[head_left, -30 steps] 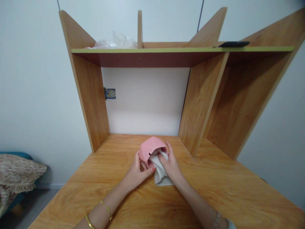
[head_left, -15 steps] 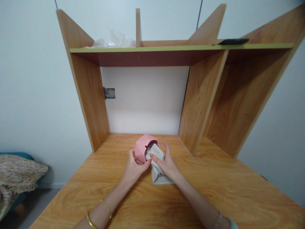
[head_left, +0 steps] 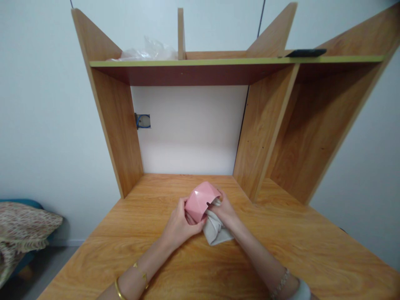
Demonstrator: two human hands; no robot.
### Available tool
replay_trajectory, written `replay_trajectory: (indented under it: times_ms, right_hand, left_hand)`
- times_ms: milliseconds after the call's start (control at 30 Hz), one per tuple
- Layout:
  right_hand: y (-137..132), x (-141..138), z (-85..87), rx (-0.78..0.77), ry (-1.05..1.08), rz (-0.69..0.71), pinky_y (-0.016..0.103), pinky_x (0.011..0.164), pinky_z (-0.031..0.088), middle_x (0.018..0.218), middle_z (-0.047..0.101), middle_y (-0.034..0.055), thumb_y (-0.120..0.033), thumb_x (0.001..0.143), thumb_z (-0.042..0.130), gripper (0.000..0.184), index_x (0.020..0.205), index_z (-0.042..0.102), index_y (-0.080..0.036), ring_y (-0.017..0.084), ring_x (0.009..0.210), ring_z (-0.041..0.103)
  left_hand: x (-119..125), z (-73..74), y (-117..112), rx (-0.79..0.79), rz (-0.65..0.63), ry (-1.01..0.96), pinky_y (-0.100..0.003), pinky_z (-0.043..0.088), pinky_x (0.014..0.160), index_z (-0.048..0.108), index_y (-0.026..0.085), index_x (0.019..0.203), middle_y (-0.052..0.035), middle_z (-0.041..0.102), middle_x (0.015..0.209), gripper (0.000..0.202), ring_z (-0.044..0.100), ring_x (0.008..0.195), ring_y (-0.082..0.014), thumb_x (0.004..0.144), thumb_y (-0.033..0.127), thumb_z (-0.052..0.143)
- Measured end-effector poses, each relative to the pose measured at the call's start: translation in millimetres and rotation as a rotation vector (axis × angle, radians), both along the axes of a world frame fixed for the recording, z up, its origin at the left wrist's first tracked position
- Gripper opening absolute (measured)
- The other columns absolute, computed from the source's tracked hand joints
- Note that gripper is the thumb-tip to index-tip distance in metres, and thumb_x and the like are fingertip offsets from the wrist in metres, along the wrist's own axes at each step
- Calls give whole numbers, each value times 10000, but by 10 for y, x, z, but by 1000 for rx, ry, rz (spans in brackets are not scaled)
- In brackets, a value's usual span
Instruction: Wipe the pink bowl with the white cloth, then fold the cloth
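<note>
A pink faceted cup (head_left: 200, 199) is held just above the wooden desk (head_left: 131, 241), tipped with its mouth turned down and to the right. My left hand (head_left: 179, 225) grips it from below and the left, fingers closed round its side. My right hand (head_left: 225, 211) is closed on a light grey cloth (head_left: 216, 231), pressing part of it into the cup's mouth. The rest of the cloth hangs down onto the desk between my wrists.
A wooden hutch stands at the back of the desk, with upright panels (head_left: 120, 125) left and right of an open bay. On its top shelf lie a crumpled clear plastic bag (head_left: 146, 52) and a dark flat object (head_left: 304, 53). A patterned cushion (head_left: 21, 229) lies at far left.
The cup has been turned in my left hand, so its mouth now faces down and away and its faceted side shows. My right hand has shifted with the cloth toward the rim.
</note>
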State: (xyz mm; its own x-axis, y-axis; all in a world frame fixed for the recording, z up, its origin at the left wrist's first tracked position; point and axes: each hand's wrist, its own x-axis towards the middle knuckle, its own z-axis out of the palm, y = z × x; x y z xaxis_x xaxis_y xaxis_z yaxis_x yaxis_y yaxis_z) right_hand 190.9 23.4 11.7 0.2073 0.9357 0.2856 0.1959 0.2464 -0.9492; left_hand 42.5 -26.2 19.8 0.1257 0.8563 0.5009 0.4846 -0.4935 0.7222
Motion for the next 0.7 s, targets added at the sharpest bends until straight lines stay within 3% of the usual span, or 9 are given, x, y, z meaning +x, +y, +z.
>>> replay_trajectory:
  times_ms: [133,300,400,567,700]
  right_hand:
    - [-65,101,130,-87,-292,-129,332,685,439,910,628,128,-403,536,662,896,1277,265,-94,257,839,592]
    - [-234,72,285,-111,-778,-255,286,543,386,753,650,113,-454,687,542,796,1332,208,-130,277,718,620]
    - [-302,27,314,-62,-971,-285,281,534,361,666,646,88,-434,729,506,779,1353,146,-137,268,649,617]
    - [-315,16,260,75,-1078,-147,267,600,356,702,647,51,-306,737,507,774,1362,80,-144,229,707,603]
    - [-299,30,179,72,-1025,-60,262,590,356,712,639,46,-277,763,443,719,1362,73,-133,223,706,601]
  left_hand:
    - [-21,63,-9,-51,20,85,-214,415,470,400,151,1090,8,595,684,528,531,508,-118,653,367,604]
    - [-121,72,28,57,118,248,-299,459,686,383,147,1192,-78,632,911,606,598,786,-210,663,390,552]
    - [-175,87,31,87,173,384,-346,459,702,391,146,1208,-90,645,894,640,609,781,-247,649,427,528]
    - [-216,118,13,138,138,507,-344,461,686,414,154,1203,-89,652,905,665,619,753,-253,606,424,528]
    - [-215,121,17,135,131,534,-333,445,704,373,173,1254,-90,650,914,700,612,782,-253,627,440,534]
